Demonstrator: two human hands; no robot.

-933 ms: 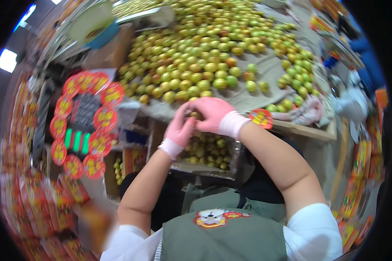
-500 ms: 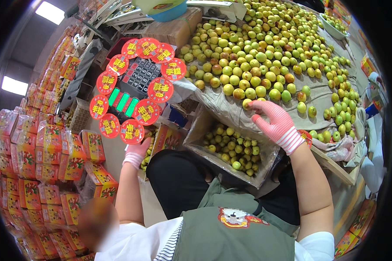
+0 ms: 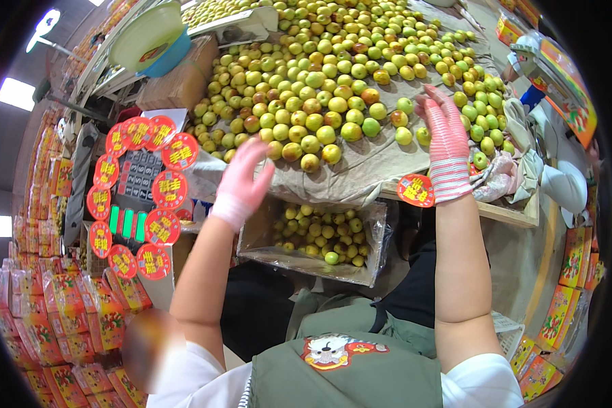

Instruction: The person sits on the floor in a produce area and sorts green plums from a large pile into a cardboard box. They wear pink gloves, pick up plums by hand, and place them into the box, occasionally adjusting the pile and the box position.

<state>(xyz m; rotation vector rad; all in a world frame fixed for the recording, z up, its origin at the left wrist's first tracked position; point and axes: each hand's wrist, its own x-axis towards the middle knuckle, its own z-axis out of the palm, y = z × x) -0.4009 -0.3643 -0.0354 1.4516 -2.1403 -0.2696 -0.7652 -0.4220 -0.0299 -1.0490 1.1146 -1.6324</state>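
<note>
A wide heap of small yellow-green fruits [image 3: 326, 105], jujubes by their look, some blushed brown, lies on a grey cloth [image 3: 360, 163]. My left hand [image 3: 241, 183], in a pink glove with a white cuff, is over the heap's near left edge. Its fingers and thumb are apart, and I see nothing in it. Over the right of the cloth, my right hand [image 3: 447, 143] wears a pink glove with a striped cuff. Its fingers stretch forward beside a few loose fruits. Between my arms, a plastic-lined box [image 3: 313, 267] holds more fruits [image 3: 326, 234].
To the left stands a keypad panel [image 3: 141, 178] ringed with round red stickers. Behind it are a cardboard box [image 3: 180, 78] and a green and blue basin [image 3: 149, 41]. Packed red and yellow cartons [image 3: 68, 306] are stacked at the left. A wooden edge [image 3: 503, 212] borders the cloth.
My left hand has come up from low beside the panel to the near edge of the heap. My right hand has moved right and forward, its fingers straighter. The whole view has shifted.
</note>
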